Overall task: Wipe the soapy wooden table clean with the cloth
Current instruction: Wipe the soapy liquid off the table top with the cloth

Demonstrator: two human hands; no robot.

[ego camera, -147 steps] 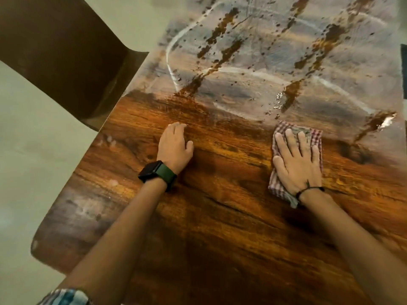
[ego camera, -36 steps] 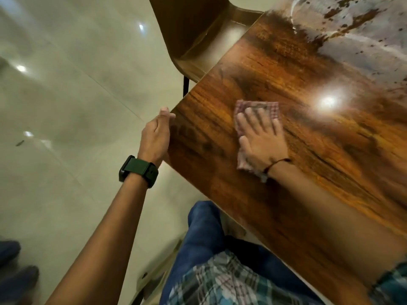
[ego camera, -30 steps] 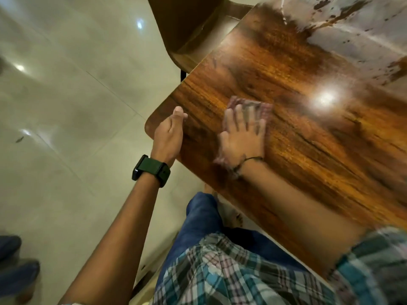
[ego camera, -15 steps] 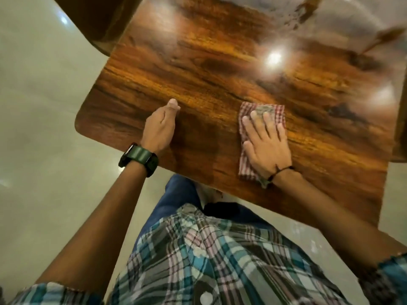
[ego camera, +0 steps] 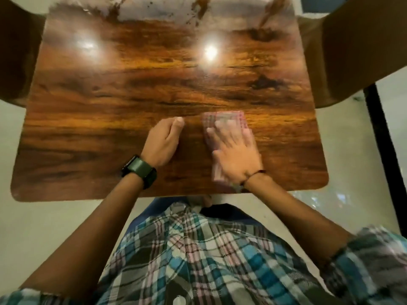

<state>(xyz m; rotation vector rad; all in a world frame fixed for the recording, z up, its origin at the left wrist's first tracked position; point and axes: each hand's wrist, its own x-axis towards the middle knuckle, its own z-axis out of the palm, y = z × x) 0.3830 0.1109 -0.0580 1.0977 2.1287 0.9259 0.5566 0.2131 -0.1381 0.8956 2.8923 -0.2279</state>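
Observation:
The wooden table [ego camera: 110, 106] fills the upper half of the head view, its near part dark, glossy and reflecting lights. A grey soapy film [ego camera: 165, 9] with brown streaks covers the far edge. My right hand [ego camera: 235, 155] lies flat, fingers spread, pressing the red-checked cloth [ego camera: 222, 118] onto the table near the front edge; both are motion-blurred. My left hand [ego camera: 164, 142], with a green watch on the wrist, rests on its side on the wood just left of the cloth, fingers loosely curled, holding nothing.
A brown chair [ego camera: 352, 51] stands at the table's right side and another [ego camera: 15, 51] at the left. A black post [ego camera: 378, 137] runs down the right. Pale tiled floor [ego camera: 44, 227] surrounds the table. My plaid shirt fills the bottom.
The view has swung to face the table squarely. My right hand has slid the cloth over the near part of the table, now close to my left hand, which rests on the tabletop.

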